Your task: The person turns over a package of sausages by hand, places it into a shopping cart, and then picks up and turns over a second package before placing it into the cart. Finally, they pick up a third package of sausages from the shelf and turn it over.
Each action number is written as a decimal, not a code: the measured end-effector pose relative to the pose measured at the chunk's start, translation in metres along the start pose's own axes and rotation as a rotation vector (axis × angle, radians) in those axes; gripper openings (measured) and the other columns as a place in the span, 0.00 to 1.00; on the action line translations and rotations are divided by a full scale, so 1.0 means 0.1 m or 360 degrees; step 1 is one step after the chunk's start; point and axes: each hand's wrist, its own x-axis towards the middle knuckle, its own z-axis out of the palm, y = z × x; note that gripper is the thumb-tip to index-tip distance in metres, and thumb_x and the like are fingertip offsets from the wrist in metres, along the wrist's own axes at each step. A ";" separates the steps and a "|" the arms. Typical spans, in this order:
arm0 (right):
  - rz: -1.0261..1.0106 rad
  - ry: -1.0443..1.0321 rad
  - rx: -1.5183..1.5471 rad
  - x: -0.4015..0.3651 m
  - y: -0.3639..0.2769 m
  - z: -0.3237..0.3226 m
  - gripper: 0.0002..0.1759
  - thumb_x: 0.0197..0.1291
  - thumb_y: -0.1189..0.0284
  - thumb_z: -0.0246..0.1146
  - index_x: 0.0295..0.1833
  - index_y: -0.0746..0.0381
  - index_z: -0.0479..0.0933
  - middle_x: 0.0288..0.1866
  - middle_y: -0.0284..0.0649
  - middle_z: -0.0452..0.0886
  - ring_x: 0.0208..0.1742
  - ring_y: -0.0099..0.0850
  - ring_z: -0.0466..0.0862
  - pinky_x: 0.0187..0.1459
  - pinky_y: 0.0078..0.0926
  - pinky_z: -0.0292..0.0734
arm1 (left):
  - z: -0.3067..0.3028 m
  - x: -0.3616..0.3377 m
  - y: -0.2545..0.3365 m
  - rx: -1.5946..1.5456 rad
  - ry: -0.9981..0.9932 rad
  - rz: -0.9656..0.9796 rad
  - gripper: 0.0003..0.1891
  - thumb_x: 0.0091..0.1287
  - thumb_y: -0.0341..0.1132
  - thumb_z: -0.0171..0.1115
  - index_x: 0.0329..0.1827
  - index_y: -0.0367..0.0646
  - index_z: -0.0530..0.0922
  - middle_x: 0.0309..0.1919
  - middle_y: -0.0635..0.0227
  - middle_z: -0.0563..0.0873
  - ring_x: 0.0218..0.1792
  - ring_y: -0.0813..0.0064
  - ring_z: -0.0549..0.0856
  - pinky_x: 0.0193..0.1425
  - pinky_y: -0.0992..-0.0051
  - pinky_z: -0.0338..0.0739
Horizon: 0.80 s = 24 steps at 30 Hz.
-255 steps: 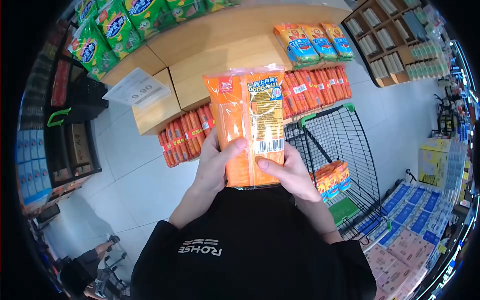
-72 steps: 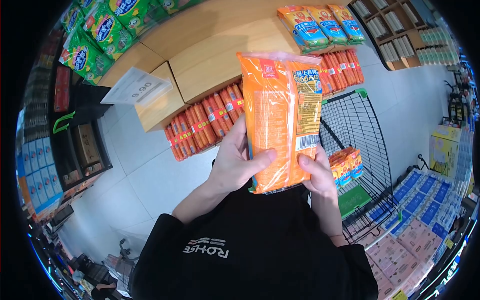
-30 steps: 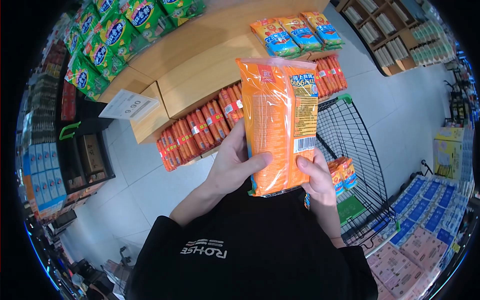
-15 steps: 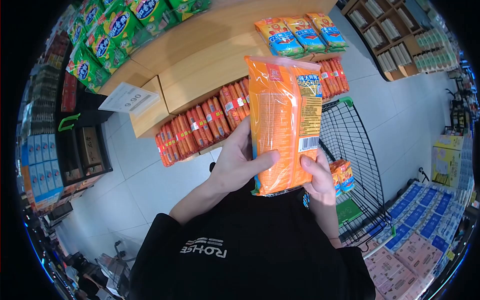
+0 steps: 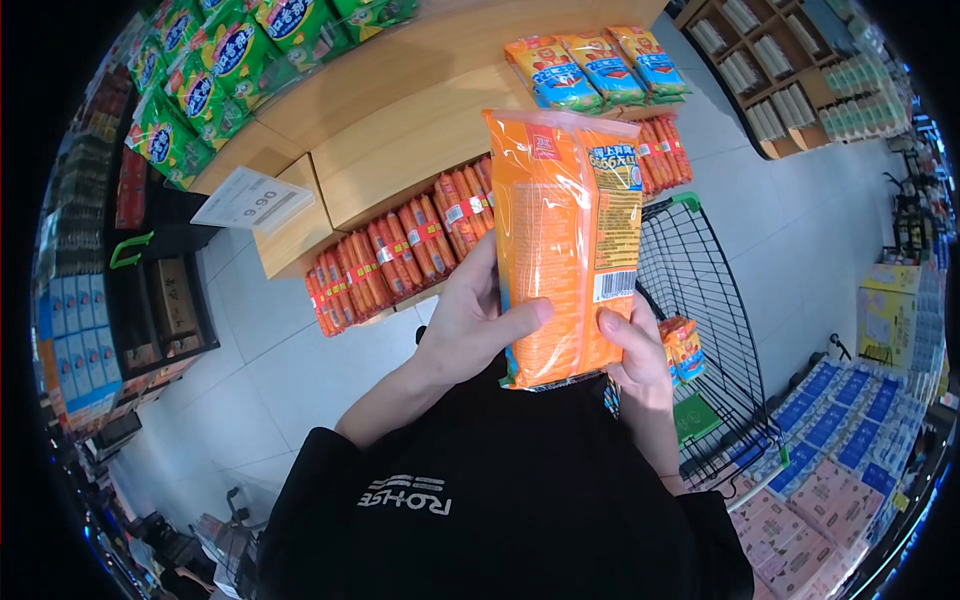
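Both hands hold an orange plastic food bag (image 5: 565, 250) upright in front of my chest, its back with the barcode and fine print facing me. My left hand (image 5: 470, 315) grips its left edge, thumb pressed on the front and fingers hidden behind. On the lower right side, my right hand (image 5: 640, 352) is closed round the bag, its thumb lying just below the barcode. Beyond the bag, a row of red-wrapped sausage packs (image 5: 405, 243) lines the lower shelf. Blue-and-orange bags (image 5: 603, 68) stand at the shelf's far end.
A black wire shopping cart (image 5: 705, 320) with green corners stands at my right, with similar bags (image 5: 684, 350) in it. Green bags (image 5: 205, 85) fill the upper left shelf, near a price sign (image 5: 252, 198). Blue-and-white packs (image 5: 835, 420) are stacked at the lower right.
The view has shifted very slightly. The bag stays in both hands with almost the same grip and tilt.
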 end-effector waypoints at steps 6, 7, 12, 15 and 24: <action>-0.0030 0.0003 -0.0063 0.00 0.01 0.05 0.24 0.56 0.71 0.60 0.57 0.69 0.65 0.53 0.41 0.75 0.53 0.26 0.75 0.54 0.26 0.69 | -0.06 -0.02 0.00 -0.0037 -0.0013 -0.0003 0.35 0.55 0.28 0.63 0.64 0.36 0.55 0.57 0.64 0.69 0.59 0.75 0.68 0.64 0.72 0.60; -0.0038 0.0004 -0.0081 0.01 0.01 0.05 0.24 0.56 0.71 0.60 0.57 0.69 0.66 0.53 0.40 0.75 0.52 0.25 0.75 0.54 0.25 0.69 | -0.06 -0.02 0.00 -0.0054 -0.0011 -0.0017 0.35 0.55 0.28 0.63 0.64 0.36 0.55 0.57 0.64 0.69 0.59 0.75 0.68 0.64 0.72 0.60; -0.0072 0.0032 -0.0179 0.00 0.02 0.08 0.23 0.57 0.72 0.60 0.57 0.69 0.66 0.52 0.39 0.75 0.51 0.24 0.75 0.54 0.24 0.68 | -0.10 -0.02 0.00 -0.0098 -0.0030 -0.0047 0.35 0.56 0.28 0.63 0.65 0.35 0.54 0.58 0.64 0.69 0.60 0.75 0.68 0.64 0.72 0.60; -0.0076 0.0040 -0.0179 0.00 0.00 0.11 0.23 0.56 0.72 0.60 0.56 0.69 0.67 0.52 0.39 0.76 0.51 0.24 0.75 0.54 0.24 0.68 | -0.10 -0.02 0.01 -0.0105 -0.0026 -0.0046 0.36 0.56 0.29 0.63 0.65 0.35 0.53 0.58 0.64 0.68 0.60 0.75 0.68 0.64 0.72 0.60; -0.0097 0.0057 -0.0202 -0.02 -0.01 0.13 0.24 0.56 0.70 0.61 0.56 0.69 0.67 0.52 0.39 0.76 0.52 0.25 0.75 0.54 0.24 0.68 | -0.08 -0.01 0.01 -0.0108 -0.0038 -0.0053 0.38 0.55 0.30 0.64 0.66 0.35 0.52 0.59 0.64 0.67 0.61 0.75 0.67 0.65 0.72 0.59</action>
